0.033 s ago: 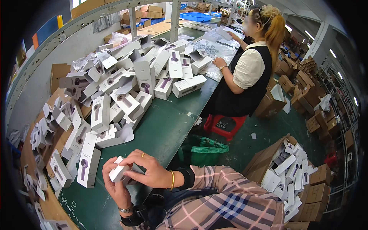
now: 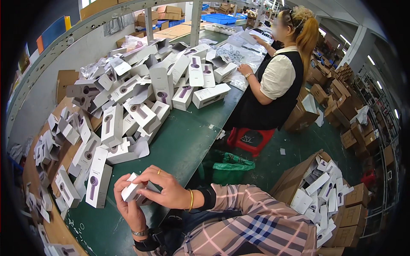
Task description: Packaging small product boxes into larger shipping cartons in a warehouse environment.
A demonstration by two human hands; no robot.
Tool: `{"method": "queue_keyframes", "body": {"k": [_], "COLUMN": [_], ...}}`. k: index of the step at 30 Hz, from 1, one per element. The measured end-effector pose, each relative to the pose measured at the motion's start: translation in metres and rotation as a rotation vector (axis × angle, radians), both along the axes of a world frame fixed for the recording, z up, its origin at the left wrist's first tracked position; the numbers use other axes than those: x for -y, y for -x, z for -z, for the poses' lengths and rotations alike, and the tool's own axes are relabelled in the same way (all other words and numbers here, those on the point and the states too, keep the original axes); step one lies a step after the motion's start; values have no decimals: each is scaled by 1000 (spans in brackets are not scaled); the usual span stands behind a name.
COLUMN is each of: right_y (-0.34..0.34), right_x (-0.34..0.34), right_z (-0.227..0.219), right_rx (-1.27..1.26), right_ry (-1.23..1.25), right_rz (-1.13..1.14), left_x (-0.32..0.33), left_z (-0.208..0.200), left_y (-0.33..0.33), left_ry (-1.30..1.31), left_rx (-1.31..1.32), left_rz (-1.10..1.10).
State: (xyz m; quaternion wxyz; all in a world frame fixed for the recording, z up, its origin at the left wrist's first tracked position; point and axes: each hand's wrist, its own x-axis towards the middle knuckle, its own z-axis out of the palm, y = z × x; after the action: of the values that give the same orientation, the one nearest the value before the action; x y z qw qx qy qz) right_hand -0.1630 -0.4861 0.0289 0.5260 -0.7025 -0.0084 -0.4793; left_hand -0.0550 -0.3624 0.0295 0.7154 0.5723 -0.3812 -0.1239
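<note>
Over the near edge of the table, both my hands hold one small white carton [image 2: 130,193] at its end. My left hand [image 2: 127,209] wraps its far side, fingers curled behind it. My right hand [image 2: 164,186] grips from the right, with thumb and fingers pressed at the carton's end flaps. Most of the carton's body is hidden behind the right hand. Close by on the left, an upright white carton [image 2: 98,181] with a purple device picture stands on the green table [image 2: 171,143].
A large heap of similar cartons [image 2: 139,113], several with flaps up, covers the table's far left. A co-worker [image 2: 273,81] sits beyond on a red stool [image 2: 250,143]. At the right a cardboard box [image 2: 294,175] holds many white cartons. A green bag [image 2: 232,166] lies below the table edge.
</note>
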Motion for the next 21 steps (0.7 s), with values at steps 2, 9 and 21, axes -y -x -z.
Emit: {"method": "queue_keyframes", "body": {"k": [2, 9, 21], "right_y": [-4, -1, 1], "right_x": [4, 13, 11], "right_z": [4, 7, 12], "right_rx": [71, 126, 143], "right_ry": [98, 198, 152], "right_rz": [79, 114, 0], "left_x": [1, -4, -18], "left_z": [0, -5, 26], "left_y": [0, -1, 2], "left_ry": [3, 225, -19], "left_rx": [-29, -69, 495], "left_rz": [10, 110, -142]}}
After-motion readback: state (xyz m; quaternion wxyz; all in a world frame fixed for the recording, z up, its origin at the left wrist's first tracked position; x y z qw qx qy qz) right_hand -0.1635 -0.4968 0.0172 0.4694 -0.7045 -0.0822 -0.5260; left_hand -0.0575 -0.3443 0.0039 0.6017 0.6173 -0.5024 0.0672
